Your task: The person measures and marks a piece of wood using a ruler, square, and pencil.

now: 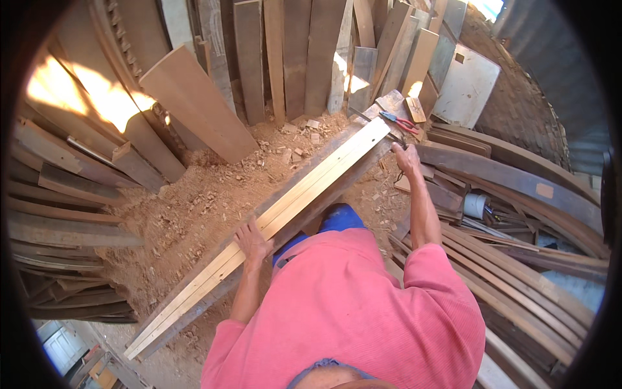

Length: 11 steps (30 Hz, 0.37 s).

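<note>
Long pale wooden strips (324, 174) lie side by side along a dark, narrow bench (359, 165) that runs diagonally before me. My left hand (254, 241) is closed over them about midway, fingers across their top. Near their far right end, my right hand (407, 161) is closed around something small and dark, mostly hidden by the fingers. Just beyond that hand, pliers (403, 122) with red and blue handles rest on the bench end. A small wood block (415, 109) sits beside the pliers.
Wood shavings (194, 214) cover the ground. Upright planks (285, 58) line the far side, with a wide board (197, 104) leaning among them. Boards (65, 227) are piled at left, and long timbers (518, 285) at right near a white pail (475, 205).
</note>
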### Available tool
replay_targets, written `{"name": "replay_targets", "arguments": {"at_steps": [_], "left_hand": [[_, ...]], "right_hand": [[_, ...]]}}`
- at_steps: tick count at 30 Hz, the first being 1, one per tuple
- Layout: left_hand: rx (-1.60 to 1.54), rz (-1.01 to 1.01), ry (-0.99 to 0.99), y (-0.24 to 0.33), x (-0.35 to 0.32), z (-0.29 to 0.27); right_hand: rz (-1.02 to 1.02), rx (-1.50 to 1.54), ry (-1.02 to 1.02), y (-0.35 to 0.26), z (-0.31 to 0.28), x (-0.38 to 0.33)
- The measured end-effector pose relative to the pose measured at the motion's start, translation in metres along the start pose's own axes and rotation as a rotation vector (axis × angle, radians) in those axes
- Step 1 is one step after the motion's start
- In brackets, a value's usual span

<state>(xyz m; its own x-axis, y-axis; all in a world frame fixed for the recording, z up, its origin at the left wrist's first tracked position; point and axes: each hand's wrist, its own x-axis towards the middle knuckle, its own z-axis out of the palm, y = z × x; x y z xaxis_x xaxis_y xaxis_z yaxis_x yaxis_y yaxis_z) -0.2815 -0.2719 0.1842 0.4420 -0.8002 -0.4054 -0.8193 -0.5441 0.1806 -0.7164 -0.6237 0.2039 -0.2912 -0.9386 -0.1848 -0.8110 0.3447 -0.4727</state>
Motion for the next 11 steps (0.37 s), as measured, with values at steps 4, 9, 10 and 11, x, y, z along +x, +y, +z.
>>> {"name": "replay_targets", "arguments": {"at_steps": [4,9,10,11], "left_hand": [[0.092,-0.136,-0.031,0.015,0.008,0.005],[0.134,-0.190,-0.025,0.015,0.008,0.010],[0.146,-0.204,-0.037,0.016,0.008,0.009],[0.132,-0.208,-0.043,0.015,0.010,0.011]], "right_hand": [[0.039,-0.078,-0.060,0.008,0.004,0.094],[0.107,-0.160,-0.198,-0.011,0.034,0.163],[0.113,-0.184,-0.173,-0.018,0.042,0.164],[0.156,-0.202,-0.205,-0.026,0.042,0.160]]}}
